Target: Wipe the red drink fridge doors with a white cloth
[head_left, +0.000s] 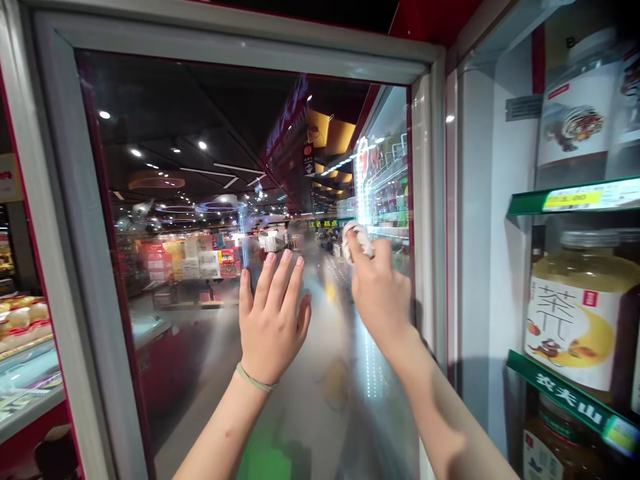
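one glass door [200,200]: left hand [273,320] flat on it, fingers spread, grasping nothing; right hand [380,290] clenched on one white cloth [356,238] near the door's right edge.

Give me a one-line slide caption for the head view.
Left hand flat on a glass door, right hand pressing a white cloth to it, beside shelved jars.

The right hand [381,283] hides most of the blurred white cloth [356,238]; shelf jars [580,307] are cut off.
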Demonstrator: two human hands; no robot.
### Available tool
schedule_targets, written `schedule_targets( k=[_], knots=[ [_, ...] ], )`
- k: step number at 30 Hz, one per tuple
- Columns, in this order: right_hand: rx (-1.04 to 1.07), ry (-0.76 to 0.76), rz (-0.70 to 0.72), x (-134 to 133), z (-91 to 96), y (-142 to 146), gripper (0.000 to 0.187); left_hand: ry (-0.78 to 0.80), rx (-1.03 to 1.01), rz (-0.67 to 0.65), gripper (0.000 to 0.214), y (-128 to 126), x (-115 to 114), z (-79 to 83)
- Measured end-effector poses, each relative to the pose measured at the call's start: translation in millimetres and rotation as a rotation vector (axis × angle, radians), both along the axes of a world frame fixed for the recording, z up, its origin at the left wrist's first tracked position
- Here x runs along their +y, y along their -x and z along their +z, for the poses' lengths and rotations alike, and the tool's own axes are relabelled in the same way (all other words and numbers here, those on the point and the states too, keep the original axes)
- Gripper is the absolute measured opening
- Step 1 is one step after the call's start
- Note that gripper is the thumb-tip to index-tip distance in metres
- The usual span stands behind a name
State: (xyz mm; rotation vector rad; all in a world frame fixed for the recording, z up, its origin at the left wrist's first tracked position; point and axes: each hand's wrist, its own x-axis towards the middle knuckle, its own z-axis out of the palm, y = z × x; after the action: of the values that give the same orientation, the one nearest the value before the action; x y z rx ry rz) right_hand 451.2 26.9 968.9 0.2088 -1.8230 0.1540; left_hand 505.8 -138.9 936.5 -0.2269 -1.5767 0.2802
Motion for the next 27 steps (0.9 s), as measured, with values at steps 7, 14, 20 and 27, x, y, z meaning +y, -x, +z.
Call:
schedule_targets(
  k=[7, 14, 20, 27],
  knots=[
    [-0.014, -0.007, 0.039, -5.1, -0.1, -3.0, 0.064, 0.009, 0.009, 0.01, 0.068, -0.2, -1.3, 0.3],
    [0.017, -0.129, 0.104, -11.4, -6.3, -6.2, 0.065, 0.0, 0.015, -0.001, 0.062, -0.4, -2.7, 0.5],
    [-0.029, -0.046, 0.052, -9.0, -3.2, -9.1, 0.064, -0.004, -0.015, -0.01, 0.06, -5.5, -8.8, 1.8],
    [-0.022, -0.065, 0.093, -16.5, -4.3, -12.4, 0.065, 0.008, -0.006, -0.009, 0.063, -10.0, -17.1, 5.9]
  ],
)
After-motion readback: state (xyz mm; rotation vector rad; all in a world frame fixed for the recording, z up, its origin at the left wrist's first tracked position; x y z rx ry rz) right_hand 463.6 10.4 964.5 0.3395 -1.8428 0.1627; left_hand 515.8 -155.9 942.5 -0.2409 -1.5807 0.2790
